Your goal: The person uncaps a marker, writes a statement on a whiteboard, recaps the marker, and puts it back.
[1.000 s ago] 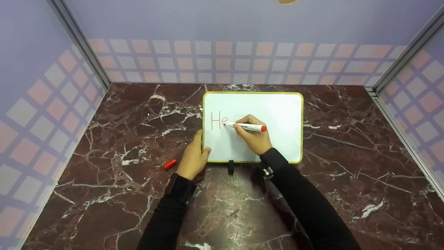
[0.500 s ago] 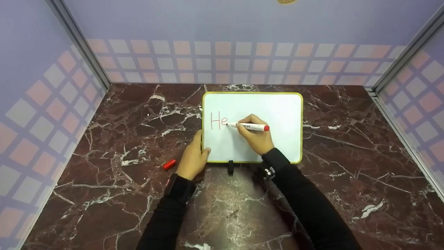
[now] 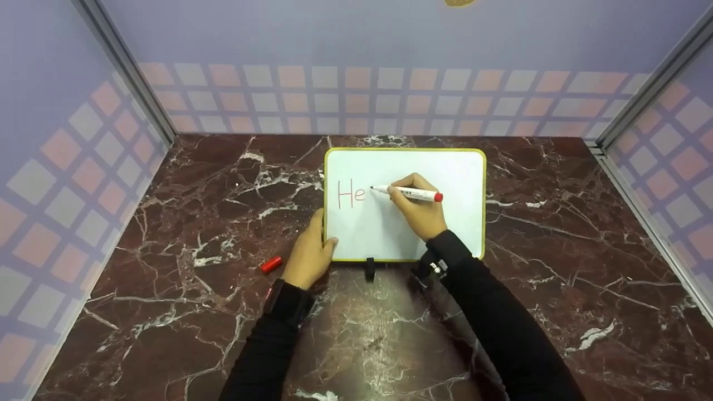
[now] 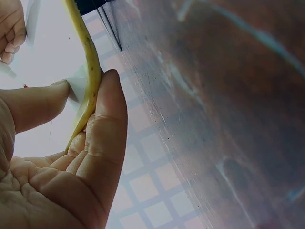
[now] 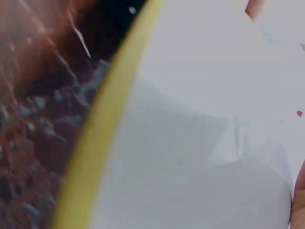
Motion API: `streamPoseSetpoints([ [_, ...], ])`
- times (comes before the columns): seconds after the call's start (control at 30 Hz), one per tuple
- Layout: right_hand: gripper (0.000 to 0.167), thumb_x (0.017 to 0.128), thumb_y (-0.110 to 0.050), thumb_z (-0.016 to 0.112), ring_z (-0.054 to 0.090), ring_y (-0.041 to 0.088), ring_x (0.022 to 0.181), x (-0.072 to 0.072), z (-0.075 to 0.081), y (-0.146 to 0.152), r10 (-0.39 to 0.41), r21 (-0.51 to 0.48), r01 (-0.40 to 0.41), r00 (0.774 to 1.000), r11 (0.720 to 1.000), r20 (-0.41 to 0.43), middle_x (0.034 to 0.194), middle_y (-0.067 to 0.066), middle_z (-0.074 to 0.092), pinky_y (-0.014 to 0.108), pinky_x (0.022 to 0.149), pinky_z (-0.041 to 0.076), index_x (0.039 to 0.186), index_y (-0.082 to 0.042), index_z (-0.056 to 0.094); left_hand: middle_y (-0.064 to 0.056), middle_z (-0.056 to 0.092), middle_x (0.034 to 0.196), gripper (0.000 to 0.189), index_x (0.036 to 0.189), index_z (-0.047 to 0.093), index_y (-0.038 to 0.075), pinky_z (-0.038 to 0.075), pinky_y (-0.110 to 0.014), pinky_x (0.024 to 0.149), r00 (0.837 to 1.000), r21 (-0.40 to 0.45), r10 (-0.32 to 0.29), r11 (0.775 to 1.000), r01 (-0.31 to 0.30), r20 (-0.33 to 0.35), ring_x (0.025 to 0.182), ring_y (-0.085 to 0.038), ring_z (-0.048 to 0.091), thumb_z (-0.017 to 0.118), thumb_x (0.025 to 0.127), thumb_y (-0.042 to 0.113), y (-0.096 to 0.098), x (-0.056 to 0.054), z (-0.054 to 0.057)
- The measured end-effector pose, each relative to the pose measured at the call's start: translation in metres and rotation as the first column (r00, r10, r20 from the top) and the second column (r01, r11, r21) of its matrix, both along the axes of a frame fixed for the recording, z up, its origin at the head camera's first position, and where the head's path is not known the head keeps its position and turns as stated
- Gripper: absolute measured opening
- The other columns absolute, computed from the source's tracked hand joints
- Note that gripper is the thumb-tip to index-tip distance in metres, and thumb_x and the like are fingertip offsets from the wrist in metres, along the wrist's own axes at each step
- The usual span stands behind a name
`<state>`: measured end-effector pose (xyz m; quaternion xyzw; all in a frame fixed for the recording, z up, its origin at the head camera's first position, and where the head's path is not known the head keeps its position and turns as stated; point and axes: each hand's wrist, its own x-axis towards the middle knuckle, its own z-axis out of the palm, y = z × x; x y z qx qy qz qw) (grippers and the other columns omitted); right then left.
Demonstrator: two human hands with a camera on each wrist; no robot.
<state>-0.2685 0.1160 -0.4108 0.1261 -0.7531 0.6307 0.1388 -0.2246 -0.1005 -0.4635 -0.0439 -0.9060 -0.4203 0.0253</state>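
A whiteboard (image 3: 379,234) with a yellow rim stands over the marble-patterned table, "He" written in red at its left. My left hand (image 3: 309,253) grips the board's lower left edge; in the left wrist view the thumb (image 4: 45,102) lies on the white face and the fingers (image 4: 107,138) behind the yellow rim (image 4: 90,62). My right hand (image 3: 420,210) pinches a white marker (image 3: 412,192) with a red end, its dark tip close to the board just right of the "e". The right wrist view shows mostly the board's face (image 5: 190,143), with the hand at the right border.
A red marker cap (image 3: 272,264) lies on the table (image 3: 211,312) left of my left hand. A black clip-like piece (image 3: 370,269) sits at the board's bottom edge. Walls with pink and white squares (image 3: 356,100) enclose the table at the back and both sides.
My right hand has moved the marker right and slightly up, from the end of the "e" to beside it. The "e" has gained its lower tail. The left hand stays on the board.
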Motion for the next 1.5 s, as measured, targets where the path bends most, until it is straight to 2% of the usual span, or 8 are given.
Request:
streamPoseSetpoints([
  [0.23, 0.012, 0.089, 0.001, 0.067, 0.061, 0.003, 0.071, -0.023, -0.017, 0.002, 0.001, -0.024, -0.001, 1.000, 1.000, -0.028, 0.083, 0.001, 0.066, 0.016, 0.064, 0.049, 0.094, 0.011, 0.063, -0.023, 0.050, 0.144, 0.067, 0.152, 0.029, 0.005, 0.040, -0.048, 0.111, 1.000, 0.006, -0.004, 1.000, 0.004, -0.001, 0.131, -0.038, 0.051, 0.061, 0.093, 0.005, -0.001, 0.001, -0.001],
  [0.33, 0.012, 0.089, -0.002, 0.067, 0.061, 0.004, 0.072, -0.026, -0.019, 0.001, 0.012, -0.020, -0.013, 0.999, 1.000, -0.047, 0.083, 0.001, 0.066, 0.017, 0.066, 0.049, 0.094, 0.009, 0.063, -0.024, 0.049, 0.144, 0.067, 0.152, 0.029, 0.004, 0.039, -0.048, 0.111, 1.000, 0.004, -0.003, 1.000, 0.003, 0.003, 0.131, -0.038, 0.050, 0.060, 0.093, 0.005, 0.000, 0.000, -0.002],
  [0.57, 0.012, 0.089, 0.002, 0.066, 0.060, 0.003, 0.072, -0.010, 0.004, -0.004, 0.017, -0.024, -0.018, 1.000, 1.000, -0.015, 0.083, 0.004, 0.066, 0.017, 0.067, 0.049, 0.094, 0.012, 0.062, -0.025, 0.049, 0.144, 0.067, 0.152, 0.028, 0.004, 0.039, -0.048, 0.111, 1.000, 0.013, -0.002, 1.000, 0.002, 0.011, 0.130, -0.038, 0.051, 0.060, 0.094, 0.006, 0.000, 0.000, -0.002],
  [0.8, 0.012, 0.089, 0.001, 0.066, 0.061, 0.003, 0.074, -0.011, 0.002, -0.005, 0.013, -0.011, -0.014, 1.000, 1.000, -0.022, 0.089, 0.015, 0.066, 0.017, 0.068, 0.049, 0.095, 0.011, 0.062, -0.024, 0.050, 0.143, 0.067, 0.153, 0.027, 0.005, 0.041, -0.048, 0.109, 1.000, -0.003, -0.006, 1.000, 0.006, 0.006, 0.129, -0.038, 0.052, 0.060, 0.094, 0.007, 0.001, 0.000, -0.003],
  [1.0, 0.012, 0.089, 0.000, 0.067, 0.061, 0.003, 0.074, -0.012, 0.002, -0.005, 0.001, 0.002, -0.001, 1.000, 1.000, -0.020, 0.088, 0.013, 0.067, 0.017, 0.068, 0.050, 0.095, 0.010, 0.063, -0.024, 0.049, 0.145, 0.067, 0.153, 0.027, 0.004, 0.041, -0.048, 0.110, 1.000, -0.004, -0.002, 1.000, 0.002, 0.009, 0.130, -0.037, 0.051, 0.060, 0.095, 0.007, 0.001, 0.000, -0.002],
  [1.5, 0.007, 0.087, 0.005, 0.067, 0.059, 0.002, 0.068, -0.009, -0.002, -0.004, 0.031, 0.029, -0.030, 0.999, 0.999, -0.043, 0.081, 0.014, 0.067, 0.016, 0.063, 0.048, 0.089, 0.010, 0.061, -0.022, 0.047, 0.147, 0.067, 0.153, 0.026, 0.005, 0.040, -0.047, 0.111, 1.000, -0.004, 0.000, 1.000, 0.000, 0.020, 0.132, -0.036, 0.050, 0.059, 0.095, 0.008, 0.000, 0.000, 0.001],
])
